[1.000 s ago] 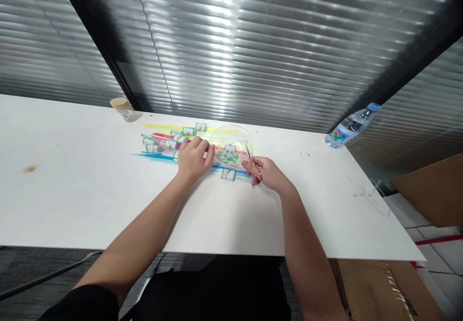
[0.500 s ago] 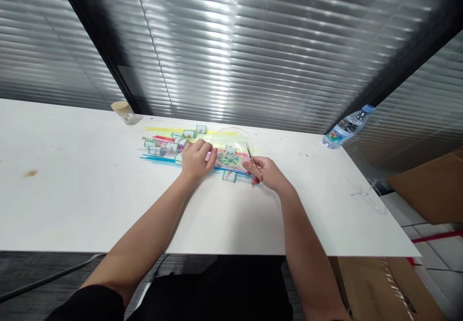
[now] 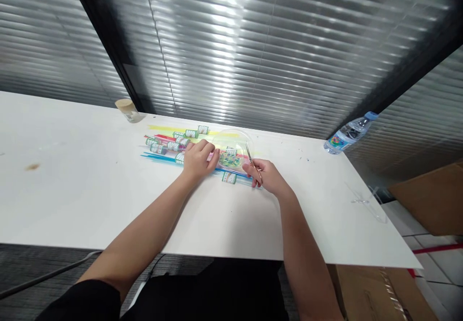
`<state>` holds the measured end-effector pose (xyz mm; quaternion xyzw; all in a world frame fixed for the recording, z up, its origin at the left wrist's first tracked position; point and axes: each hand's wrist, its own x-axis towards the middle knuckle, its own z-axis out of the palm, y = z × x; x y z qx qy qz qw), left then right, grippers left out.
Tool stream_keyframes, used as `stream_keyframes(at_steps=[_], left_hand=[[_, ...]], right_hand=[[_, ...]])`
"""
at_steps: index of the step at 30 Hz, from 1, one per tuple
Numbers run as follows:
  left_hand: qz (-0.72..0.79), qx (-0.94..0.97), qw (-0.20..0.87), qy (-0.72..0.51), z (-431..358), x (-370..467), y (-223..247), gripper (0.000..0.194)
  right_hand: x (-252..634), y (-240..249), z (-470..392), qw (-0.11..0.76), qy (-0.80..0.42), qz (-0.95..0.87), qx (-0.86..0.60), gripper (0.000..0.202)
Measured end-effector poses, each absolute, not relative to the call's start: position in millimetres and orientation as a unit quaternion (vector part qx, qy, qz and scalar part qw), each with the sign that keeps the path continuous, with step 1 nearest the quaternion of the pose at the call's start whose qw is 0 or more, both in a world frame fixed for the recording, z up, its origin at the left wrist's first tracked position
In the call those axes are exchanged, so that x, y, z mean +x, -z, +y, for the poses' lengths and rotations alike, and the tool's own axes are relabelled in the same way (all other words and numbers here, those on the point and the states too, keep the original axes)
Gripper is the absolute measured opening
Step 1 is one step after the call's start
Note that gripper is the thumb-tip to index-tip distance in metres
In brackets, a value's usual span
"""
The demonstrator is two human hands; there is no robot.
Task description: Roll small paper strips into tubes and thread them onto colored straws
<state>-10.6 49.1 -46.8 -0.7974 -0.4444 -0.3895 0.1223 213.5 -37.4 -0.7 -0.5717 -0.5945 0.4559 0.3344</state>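
Note:
A clear round bowl (image 3: 233, 140) with small green, blue and yellow bits (image 3: 230, 159) in it stands among bundles of thin coloured sticks. My right hand (image 3: 261, 172) is closed on scissors (image 3: 250, 156) at the bowl's right side, the blades pointing up and away. At the bowl's left, my left hand (image 3: 200, 159) lies over the bundles with curled fingers; what they grip, if anything, is hidden. Blue sticks (image 3: 159, 157) pass beneath it, and yellow sticks (image 3: 162, 129) lie behind. Several bundles carry green and white labels (image 3: 229, 178).
A cork-topped jar (image 3: 129, 111) stands at the back left of the white table (image 3: 90, 186). At the back right is a water bottle (image 3: 350, 134). Clear plastic ties (image 3: 361, 201) lie near the right edge. Cardboard boxes (image 3: 430, 198) are beyond it, with blinds behind the table.
The camera view has tilted slightly. Both hands keep nearly the same places, and the scissors remain in my right hand.

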Motion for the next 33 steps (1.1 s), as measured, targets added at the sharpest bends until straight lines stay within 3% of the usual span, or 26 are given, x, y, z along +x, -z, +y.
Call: stream_keyframes(at_steps=[33], left_hand=[[-0.427,-0.808,0.12,0.387,43.6,-8.8,39.8,0.024]], right_hand=[[210.7,2.9,-31.7,0.365,-0.502,-0.559,-0.55,0.056]])
